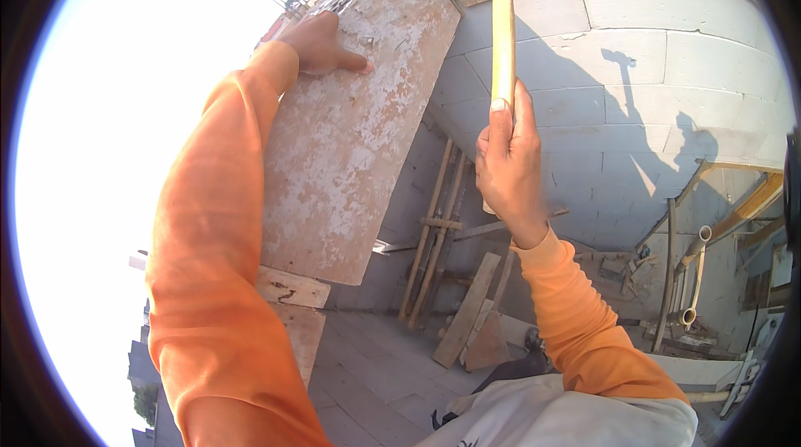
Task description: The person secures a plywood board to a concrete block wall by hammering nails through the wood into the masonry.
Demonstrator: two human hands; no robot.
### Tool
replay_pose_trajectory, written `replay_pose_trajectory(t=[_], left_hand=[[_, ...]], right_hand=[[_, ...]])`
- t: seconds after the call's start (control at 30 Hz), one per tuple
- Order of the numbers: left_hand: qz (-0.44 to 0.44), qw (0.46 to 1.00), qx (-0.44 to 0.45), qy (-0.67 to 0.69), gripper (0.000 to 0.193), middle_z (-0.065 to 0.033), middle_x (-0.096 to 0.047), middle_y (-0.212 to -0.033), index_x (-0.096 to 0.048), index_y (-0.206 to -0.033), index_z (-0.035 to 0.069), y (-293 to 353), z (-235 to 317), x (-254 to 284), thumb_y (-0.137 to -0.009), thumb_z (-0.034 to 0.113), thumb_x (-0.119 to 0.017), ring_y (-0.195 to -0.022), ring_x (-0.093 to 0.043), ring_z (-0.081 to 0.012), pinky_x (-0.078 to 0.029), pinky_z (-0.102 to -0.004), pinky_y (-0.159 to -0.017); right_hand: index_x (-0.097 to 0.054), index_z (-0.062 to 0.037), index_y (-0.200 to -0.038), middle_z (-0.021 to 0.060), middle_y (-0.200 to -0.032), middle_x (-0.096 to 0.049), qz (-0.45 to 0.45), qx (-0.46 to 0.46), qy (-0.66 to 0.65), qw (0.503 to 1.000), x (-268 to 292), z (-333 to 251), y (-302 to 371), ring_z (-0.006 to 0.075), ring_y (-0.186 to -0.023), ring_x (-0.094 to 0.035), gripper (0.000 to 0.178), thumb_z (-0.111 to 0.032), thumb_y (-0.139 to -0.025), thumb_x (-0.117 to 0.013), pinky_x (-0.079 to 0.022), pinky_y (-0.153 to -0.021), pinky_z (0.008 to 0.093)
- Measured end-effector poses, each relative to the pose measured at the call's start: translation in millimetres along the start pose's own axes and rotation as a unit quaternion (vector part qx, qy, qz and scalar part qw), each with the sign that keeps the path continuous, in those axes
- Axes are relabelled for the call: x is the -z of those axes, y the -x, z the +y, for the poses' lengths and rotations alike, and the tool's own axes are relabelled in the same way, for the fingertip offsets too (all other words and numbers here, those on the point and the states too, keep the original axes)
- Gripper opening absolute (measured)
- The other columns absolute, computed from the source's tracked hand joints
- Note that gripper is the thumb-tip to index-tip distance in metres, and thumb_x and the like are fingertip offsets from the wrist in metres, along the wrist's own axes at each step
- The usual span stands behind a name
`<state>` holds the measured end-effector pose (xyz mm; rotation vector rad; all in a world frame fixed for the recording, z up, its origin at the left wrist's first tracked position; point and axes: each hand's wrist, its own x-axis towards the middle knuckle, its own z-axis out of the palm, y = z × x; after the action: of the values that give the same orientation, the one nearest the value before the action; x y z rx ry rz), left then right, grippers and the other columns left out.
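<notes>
My right hand (511, 159), closed round the pale wooden handle of a hammer (503, 38), holds it upright at the upper middle. Its dark metal head is at the top, near the concrete edge. My left hand (321, 45) grips the left edge of a large board (342, 155), the thumb on its face and the other fingers partly hidden. The board has a worn, white-stained surface and leans at a slant. Below it are a short wooden batten (292, 287) and another panel piece (302, 332).
A grey block wall (567, 80) rises behind the hammer and carries my shadow. Bamboo poles (434, 238) lean under the board, with loose planks (469, 313) lower down. Rubble (626, 272) lies by the wall. At the right, a framed opening (726, 205) has metal pipes (694, 272).
</notes>
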<state>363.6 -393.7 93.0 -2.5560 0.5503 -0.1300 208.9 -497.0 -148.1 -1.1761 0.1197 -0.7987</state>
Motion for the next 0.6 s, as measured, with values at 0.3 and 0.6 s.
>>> replay_pose_trajectory(t=[0.3, 0.6], left_hand=[[0.003, 1.0, 0.005, -0.007, 0.093, -0.0246, -0.061, -0.135, -0.058, -0.129, -0.008, -6.0, -2.0, -5.2, -0.069, 0.059, -0.082, -0.131, -0.056, -0.0346, -0.039, -0.0427, -0.112], [0.013, 1.0, 0.004, -0.016, 0.089, -0.0224, -0.067, -0.124, -0.058, -0.129, -0.005, -10.8, -4.6, -8.4, -0.07, 0.057, -0.085, -0.121, -0.063, -0.0358, -0.042, -0.0424, -0.108]], right_hand=[[-0.039, 0.0097, -0.148, 0.0056, -0.075, -0.052, -0.019, -0.008, -0.015, 1.0, 5.8, 5.9, -7.0, 0.0124, -0.062, -0.053, 0.049, -0.023, -0.111, -0.042, -0.047, -0.059, 0.0306], [-0.043, 0.009, -0.146, 0.0059, -0.075, -0.052, -0.094, -0.054, -0.001, 0.994, 1.4, 17.4, -10.6, 0.0113, -0.061, -0.05, 0.047, -0.023, -0.111, -0.042, -0.046, -0.056, 0.0305]])
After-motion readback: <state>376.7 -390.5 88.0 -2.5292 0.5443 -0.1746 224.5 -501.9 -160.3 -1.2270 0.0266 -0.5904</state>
